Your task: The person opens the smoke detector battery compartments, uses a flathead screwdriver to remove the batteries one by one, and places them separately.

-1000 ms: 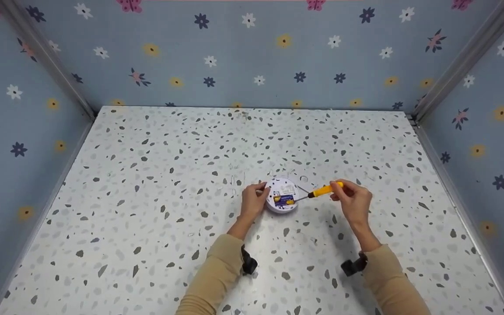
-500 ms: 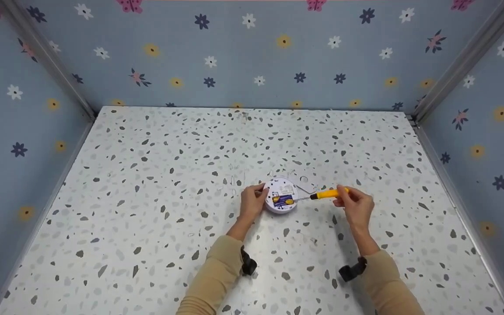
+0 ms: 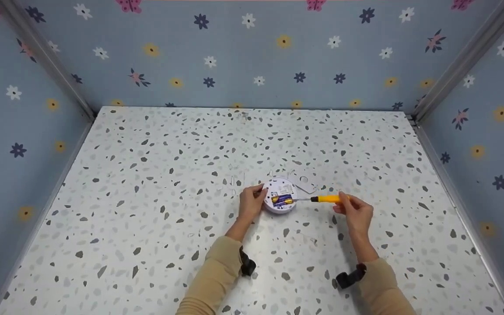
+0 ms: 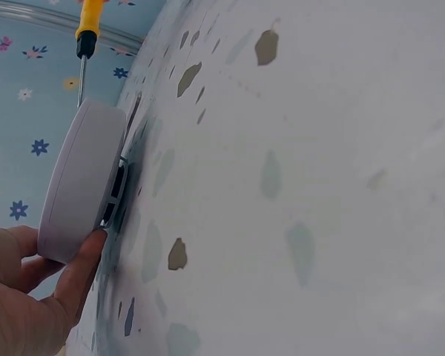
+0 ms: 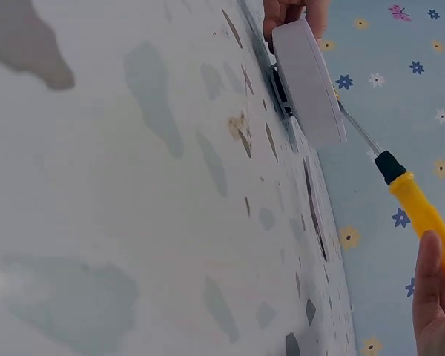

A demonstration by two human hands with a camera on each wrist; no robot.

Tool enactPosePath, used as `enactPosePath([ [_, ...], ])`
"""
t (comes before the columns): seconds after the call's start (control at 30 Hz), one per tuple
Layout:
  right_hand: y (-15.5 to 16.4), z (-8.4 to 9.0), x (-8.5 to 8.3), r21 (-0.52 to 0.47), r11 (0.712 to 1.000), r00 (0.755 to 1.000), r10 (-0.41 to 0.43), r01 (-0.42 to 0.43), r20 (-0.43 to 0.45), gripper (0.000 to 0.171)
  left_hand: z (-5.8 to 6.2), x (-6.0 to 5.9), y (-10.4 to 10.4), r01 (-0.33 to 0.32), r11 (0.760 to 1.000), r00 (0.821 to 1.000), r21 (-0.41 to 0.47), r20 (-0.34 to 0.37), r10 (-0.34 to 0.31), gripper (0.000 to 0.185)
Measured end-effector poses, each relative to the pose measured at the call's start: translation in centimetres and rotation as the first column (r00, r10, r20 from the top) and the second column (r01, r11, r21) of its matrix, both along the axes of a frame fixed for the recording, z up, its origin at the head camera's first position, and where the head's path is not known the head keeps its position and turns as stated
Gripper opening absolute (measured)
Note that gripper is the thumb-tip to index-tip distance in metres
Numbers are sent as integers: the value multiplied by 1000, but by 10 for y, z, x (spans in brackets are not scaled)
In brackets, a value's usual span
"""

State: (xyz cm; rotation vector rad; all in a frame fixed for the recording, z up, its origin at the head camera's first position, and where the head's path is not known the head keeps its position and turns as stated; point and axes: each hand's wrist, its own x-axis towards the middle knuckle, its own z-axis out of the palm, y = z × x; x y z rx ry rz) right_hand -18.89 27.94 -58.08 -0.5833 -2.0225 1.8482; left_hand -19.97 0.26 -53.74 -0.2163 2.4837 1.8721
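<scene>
A round white device (image 3: pixel 281 197) lies on the speckled table (image 3: pixel 169 175) with its back up, showing a purple and yellow battery. My left hand (image 3: pixel 257 195) grips its left edge; in the left wrist view a fingertip (image 4: pixel 89 252) presses the rim of the device (image 4: pixel 81 178). My right hand (image 3: pixel 344 204) pinches the handle of a yellow screwdriver (image 3: pixel 326 199), which lies nearly level with its metal tip at the battery bay. The right wrist view shows the screwdriver (image 5: pixel 415 204) reaching over the device (image 5: pixel 308 81).
A small white cover piece (image 3: pixel 304 182) lies on the table just behind the device. Blue flowered walls (image 3: pixel 252 57) close in the table at the back and on both sides. A black wrist camera mount (image 3: pixel 349 276) sits under each sleeve.
My right hand has dropped toward the table and drawn slightly right, so the screwdriver handle now lies flatter. The tip stays at the device. My left hand has not moved.
</scene>
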Motion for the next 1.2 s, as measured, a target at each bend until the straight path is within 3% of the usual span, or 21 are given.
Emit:
enactPosePath([
  [0.53,2,-1,7,-33,998,998,-57,57,-12,36,-2,4,-2,-14,999,1000,-29,-24,14,29],
  [1.07,2,4,9,-106,993,996,-52,44,-69,29,-2,13,-8,-24,999,999,32,48,23,30],
  [1.2,1,4,9,-116,992,996,-52,44,-66,34,-2,16,-10,-26,1000,998,14,59,25,32],
])
